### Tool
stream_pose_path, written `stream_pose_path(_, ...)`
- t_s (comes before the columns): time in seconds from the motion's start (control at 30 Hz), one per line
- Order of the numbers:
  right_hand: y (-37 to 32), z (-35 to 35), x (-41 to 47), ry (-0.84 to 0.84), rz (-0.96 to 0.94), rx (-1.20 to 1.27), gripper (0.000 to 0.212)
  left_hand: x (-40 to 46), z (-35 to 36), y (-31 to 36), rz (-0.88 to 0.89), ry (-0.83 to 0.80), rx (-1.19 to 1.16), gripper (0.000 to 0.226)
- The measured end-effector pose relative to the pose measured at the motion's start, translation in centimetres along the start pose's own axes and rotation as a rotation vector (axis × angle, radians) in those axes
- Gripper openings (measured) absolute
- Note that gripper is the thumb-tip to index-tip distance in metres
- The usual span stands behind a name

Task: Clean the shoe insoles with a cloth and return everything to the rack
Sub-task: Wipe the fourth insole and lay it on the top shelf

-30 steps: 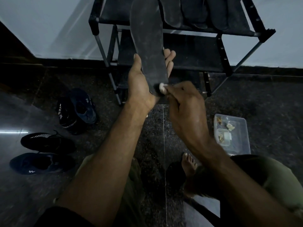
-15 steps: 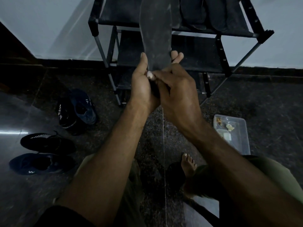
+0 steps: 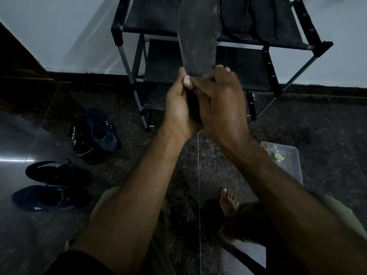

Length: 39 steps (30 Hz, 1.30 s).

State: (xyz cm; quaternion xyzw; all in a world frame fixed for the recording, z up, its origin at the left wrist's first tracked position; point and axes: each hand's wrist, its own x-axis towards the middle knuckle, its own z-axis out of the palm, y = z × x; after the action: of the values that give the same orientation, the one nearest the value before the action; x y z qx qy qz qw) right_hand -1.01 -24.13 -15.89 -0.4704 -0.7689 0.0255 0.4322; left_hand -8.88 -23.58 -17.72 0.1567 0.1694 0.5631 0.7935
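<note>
Head cam: left hand (image 3: 178,108) grips the heel of a dark, matte, dusty insole (image 3: 197,34) pointing up at 12 o'clock. Right hand (image 3: 220,100) pinches a small white cloth wad (image 3: 187,81) against its edge. Black fabric-shelf rack (image 3: 244,76) just behind; sneakers (image 3: 95,133) at 9, clear plastic tub (image 3: 294,165) at 4.

Dark grey insole (image 3: 198,34), pale pink cloth (image 3: 187,81)
</note>
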Motion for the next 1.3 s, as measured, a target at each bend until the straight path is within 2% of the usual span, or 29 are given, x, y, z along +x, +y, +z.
stream_pose_path(0.07, -0.3, 0.3, 0.0, 0.030, -0.019, -0.024, 0.030, 0.0, -0.2, 0.2, -0.008, -0.005, -0.013, 0.074)
stream_pose_path(0.23, 0.5, -1.7, -2.8, -0.211, -0.131, -0.067, 0.018, 0.1, -0.4, 0.5, 0.064, 0.055, -0.051, 0.065)
stream_pose_path(0.4, 0.6, -1.1, -1.2, -0.111, -0.085, -0.119, 0.025, 0.0, 0.2, -0.3, 0.018, 0.014, -0.006, 0.068)
stream_pose_path(0.53, 1.8, -0.3, 0.8, -0.064, 0.006, -0.152, 0.021, 0.0, 0.8, -1.2, 0.044, 0.117, 0.006, 0.052)
stream_pose_path(0.67, 1.9, -0.4, -0.2, -0.055, 0.163, 0.028, 0.022, 0.1, 0.8, -1.3, 0.059, 0.158, 0.057, 0.047)
stream_pose_path(0.77, 1.5, -0.6, -1.6, -0.048, 0.295, 0.174, 0.024, 0.2, 0.6, -1.2, 0.053, 0.147, 0.057, 0.049)
stream_pose_path(0.87, 1.5, -1.0, -1.8, -0.040, 0.347, 0.247, 0.023, 0.3, 0.4, -1.2, 0.028, 0.070, 0.074, 0.057)
stream_pose_path(1.03, 1.1, -1.2, -2.8, -0.061, 0.313, 0.263, 0.021, 0.7, -0.2, -0.3, -0.013, -0.077, 0.037, 0.076)
stream_pose_path(1.2, 0.8, -1.0, -5.0, -0.090, 0.354, 0.317, 0.021, 1.1, -0.7, 0.2, 0.002, -0.084, 0.005, 0.079)
stream_pose_path(1.3, 0.9, -1.0, -5.4, -0.124, 0.314, 0.249, 0.021, 1.3, -1.1, 0.4, 0.010, -0.065, 0.041, 0.081)
